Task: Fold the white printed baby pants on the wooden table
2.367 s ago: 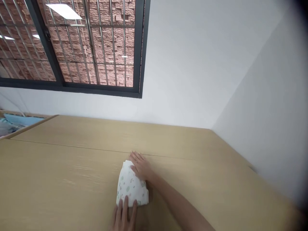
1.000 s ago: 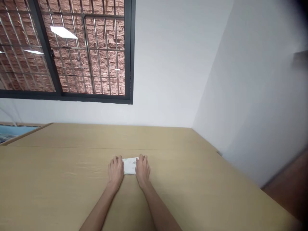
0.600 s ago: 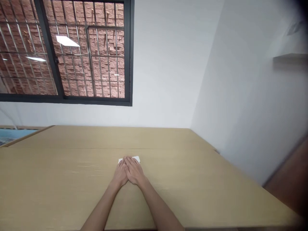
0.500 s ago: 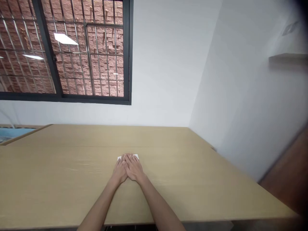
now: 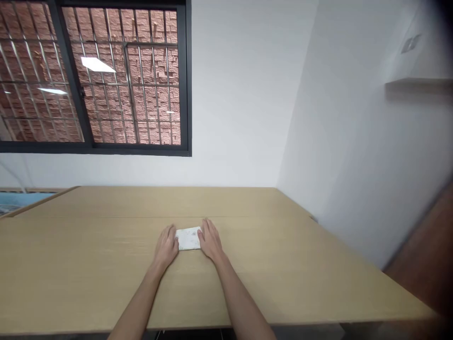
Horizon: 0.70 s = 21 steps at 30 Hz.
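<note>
A small, flat white folded cloth (image 5: pixel 188 239) with a faint print lies on the tabletop between my hands. My left hand (image 5: pixel 166 245) rests at its left edge, fingers stretched forward and the thumb against that edge. On the other side, my right hand (image 5: pixel 211 241) lies with its fingers extended along the right edge and the thumb tip over the cloth's border. Both palms face down, and their undersides are hidden.
The wide wood-coloured table (image 5: pixel 283 274) reaches back to a white wall (image 5: pixel 240 94). A barred window (image 5: pixel 134 85) is at the upper left. At the right, a small shelf (image 5: pixel 417 84) juts from the wall. Something blue (image 5: pixel 21 199) shows past the table's left edge.
My hands were together, overlapping on top of the cloth and covering most of it. They have moved apart to its left and right sides, so its printed face shows.
</note>
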### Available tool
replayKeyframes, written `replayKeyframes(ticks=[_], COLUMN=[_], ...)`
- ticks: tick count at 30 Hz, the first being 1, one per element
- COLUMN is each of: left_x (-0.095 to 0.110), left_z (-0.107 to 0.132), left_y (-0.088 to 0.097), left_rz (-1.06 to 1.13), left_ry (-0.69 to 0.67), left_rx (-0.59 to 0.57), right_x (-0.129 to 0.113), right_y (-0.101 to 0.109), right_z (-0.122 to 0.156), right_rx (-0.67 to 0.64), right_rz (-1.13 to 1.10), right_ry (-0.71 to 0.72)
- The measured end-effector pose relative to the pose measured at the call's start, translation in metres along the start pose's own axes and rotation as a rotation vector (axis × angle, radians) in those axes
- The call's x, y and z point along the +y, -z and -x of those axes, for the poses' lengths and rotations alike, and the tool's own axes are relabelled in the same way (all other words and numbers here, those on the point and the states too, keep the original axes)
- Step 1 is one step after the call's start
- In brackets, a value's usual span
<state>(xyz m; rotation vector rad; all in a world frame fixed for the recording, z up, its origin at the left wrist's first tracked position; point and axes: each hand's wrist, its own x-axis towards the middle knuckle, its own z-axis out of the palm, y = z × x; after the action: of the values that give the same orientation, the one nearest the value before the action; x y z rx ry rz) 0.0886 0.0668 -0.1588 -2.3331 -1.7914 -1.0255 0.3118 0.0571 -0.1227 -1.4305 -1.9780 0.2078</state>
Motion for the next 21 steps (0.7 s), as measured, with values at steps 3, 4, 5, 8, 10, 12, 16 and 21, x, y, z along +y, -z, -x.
replayKeyframes(ticks=[3, 4, 5, 8, 10, 12, 16, 21], left_x=[0.001, 0.001, 0.001, -0.001, -0.002, -0.003, -0.002, 0.007], left_z=[0.000, 0.001, 0.002, 0.006, 0.007, 0.007, 0.004, 0.003], left_y=[0.004, 0.005, 0.005, 0.006, 0.004, 0.002, 0.001, 0.011], left_rz=[0.072, 0.087, 0.099, 0.119, 0.128, 0.140, 0.191, 0.293], left_ry=[-0.099, -0.112, -0.116, -0.113, -0.111, -0.107, -0.115, -0.136], left_rx=[-0.044, -0.062, -0.078, -0.112, -0.123, -0.126, -0.106, -0.034], right_x=[-0.001, -0.001, 0.000, 0.003, 0.006, 0.008, 0.011, 0.010], right_y=[0.011, 0.013, 0.013, 0.009, 0.005, 0.002, -0.004, -0.009], right_z=[0.000, 0.001, 0.002, 0.005, 0.005, 0.005, 0.003, 0.001], right_rx=[-0.024, -0.046, -0.072, -0.159, -0.201, -0.211, -0.155, -0.017], right_rz=[-0.058, -0.075, -0.089, -0.118, -0.131, -0.143, -0.176, -0.288], right_ry=[0.117, 0.144, 0.162, 0.172, 0.169, 0.169, 0.149, 0.062])
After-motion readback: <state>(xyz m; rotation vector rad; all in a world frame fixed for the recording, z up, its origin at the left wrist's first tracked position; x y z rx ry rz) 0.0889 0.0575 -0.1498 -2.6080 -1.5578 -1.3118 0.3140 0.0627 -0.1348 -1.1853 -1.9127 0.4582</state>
